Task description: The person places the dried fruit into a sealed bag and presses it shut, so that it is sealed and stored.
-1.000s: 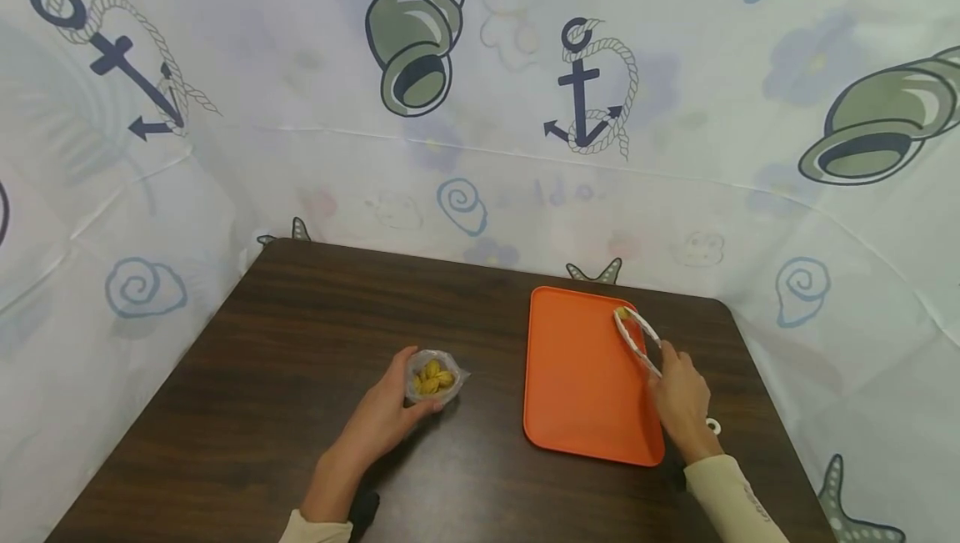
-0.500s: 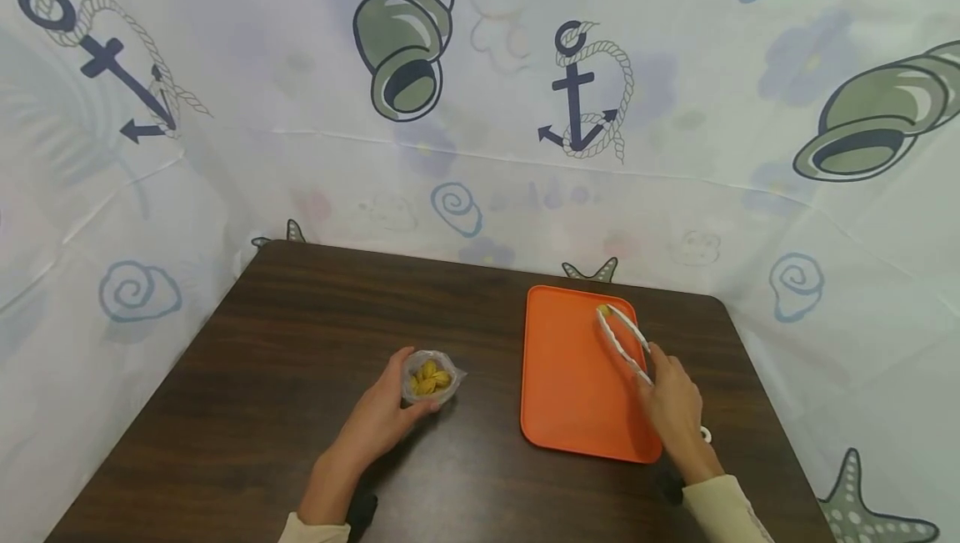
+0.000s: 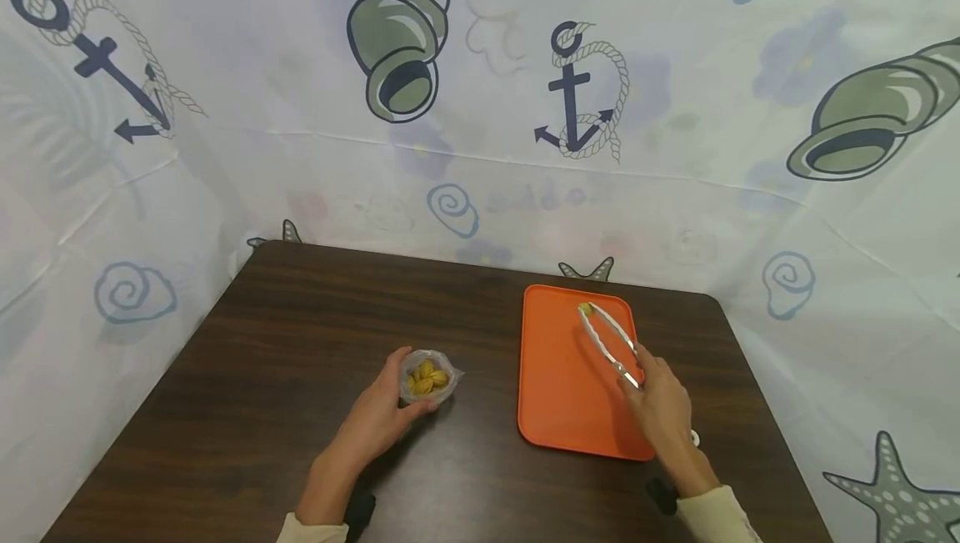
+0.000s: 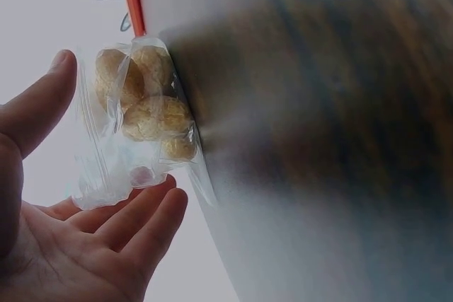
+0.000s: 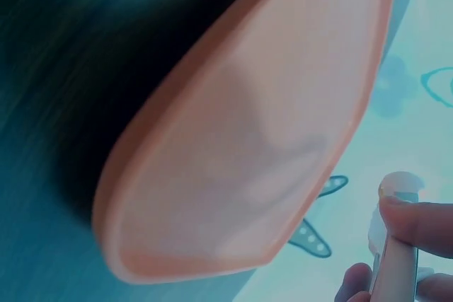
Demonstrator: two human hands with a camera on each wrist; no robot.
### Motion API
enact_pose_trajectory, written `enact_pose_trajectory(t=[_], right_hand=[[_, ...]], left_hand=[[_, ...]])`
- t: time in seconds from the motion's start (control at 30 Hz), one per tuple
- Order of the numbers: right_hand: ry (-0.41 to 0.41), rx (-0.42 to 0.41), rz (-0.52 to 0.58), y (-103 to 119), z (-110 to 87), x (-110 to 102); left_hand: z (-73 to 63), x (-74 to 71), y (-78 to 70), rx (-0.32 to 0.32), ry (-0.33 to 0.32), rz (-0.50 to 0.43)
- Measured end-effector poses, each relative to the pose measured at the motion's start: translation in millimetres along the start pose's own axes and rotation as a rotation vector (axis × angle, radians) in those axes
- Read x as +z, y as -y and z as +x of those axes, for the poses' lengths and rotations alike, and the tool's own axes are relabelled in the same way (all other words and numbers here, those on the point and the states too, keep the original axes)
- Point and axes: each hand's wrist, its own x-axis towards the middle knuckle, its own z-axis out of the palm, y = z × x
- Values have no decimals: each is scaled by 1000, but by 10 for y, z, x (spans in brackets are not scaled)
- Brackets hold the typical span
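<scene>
On the dark table, my left hand (image 3: 380,414) holds a clear plastic bag (image 3: 454,386) between thumb and fingers. Several yellow-brown, rounded, wrinkled lumps (image 3: 427,378) lie inside; the left wrist view shows them through the bag's wall (image 4: 152,93). My right hand (image 3: 662,405) grips a pair of tongs (image 3: 611,351), whose white tips point away from me over the orange tray (image 3: 558,409). One more yellow-brown lump (image 3: 586,308) sits between the tong tips, above the tray's far part. In the right wrist view, thumb and fingers pinch the tongs (image 5: 396,259).
The dark wooden table (image 3: 315,301) extends left of the bag and around the tray. A white cloth (image 3: 322,168) printed with shells and anchors hangs behind and at both sides. A small white ring (image 3: 695,438) shows beside my right wrist.
My right hand has moved left with the tongs and the lump in them, from the tray's far right corner toward its middle. The left hand and bag stay in place.
</scene>
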Motion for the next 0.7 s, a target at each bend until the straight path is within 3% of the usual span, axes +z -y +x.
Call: enact_pose_trajectory(t=[0.7], right_hand=[[-4,-64,27,235,-152,-87]], left_hand=[[-61,47,-21,1,-7,5]])
